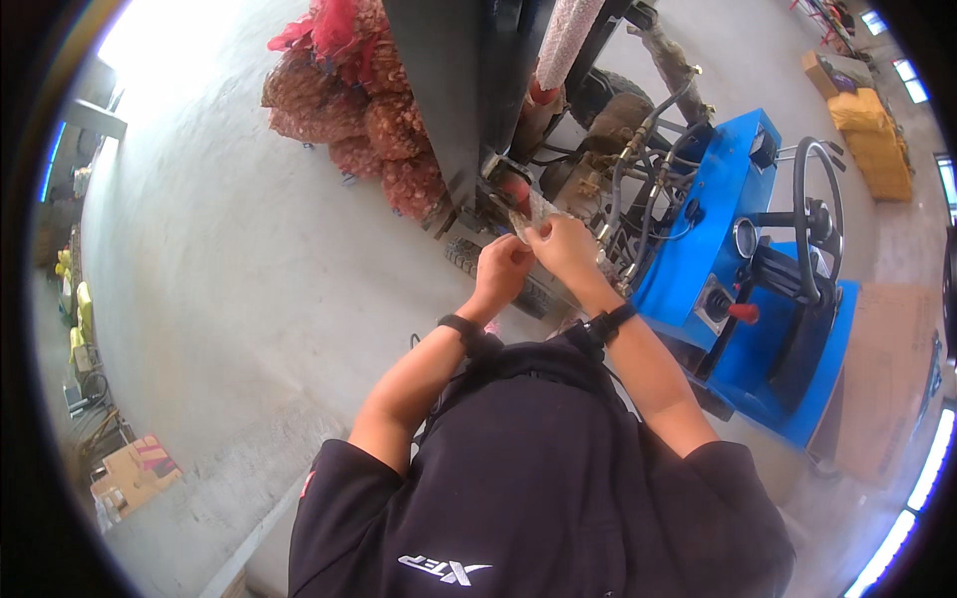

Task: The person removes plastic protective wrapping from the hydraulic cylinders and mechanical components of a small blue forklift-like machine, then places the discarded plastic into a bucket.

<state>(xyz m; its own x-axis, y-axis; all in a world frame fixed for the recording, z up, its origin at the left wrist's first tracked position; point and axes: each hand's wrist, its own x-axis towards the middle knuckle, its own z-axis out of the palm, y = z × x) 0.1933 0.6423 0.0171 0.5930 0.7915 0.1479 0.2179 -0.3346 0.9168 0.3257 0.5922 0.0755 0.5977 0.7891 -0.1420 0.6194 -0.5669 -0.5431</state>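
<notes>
Both my hands work close together in front of me, beside the dark metal frame (493,90) of a machine. My right hand (566,251) is closed, thumb and fingers pinching the end of a whitish woven wrap (539,207). This wrap lies next to a red metal part (515,189) at the base of the frame. Just left of it, my left hand (502,269) is curled shut with its fingertips together. Whatever those fingers hold, if anything, is hidden. Higher up, a similar whitish wrap (568,40) covers a long rod.
Hydraulic hoses (620,164) and greasy machinery sit right of my hands. Beyond them stands a blue control console (698,229) with a steering wheel (805,219) and red-handled lever (743,313). Net sacks (384,120) are piled behind the frame. Flattened cardboard (882,379) is at the right.
</notes>
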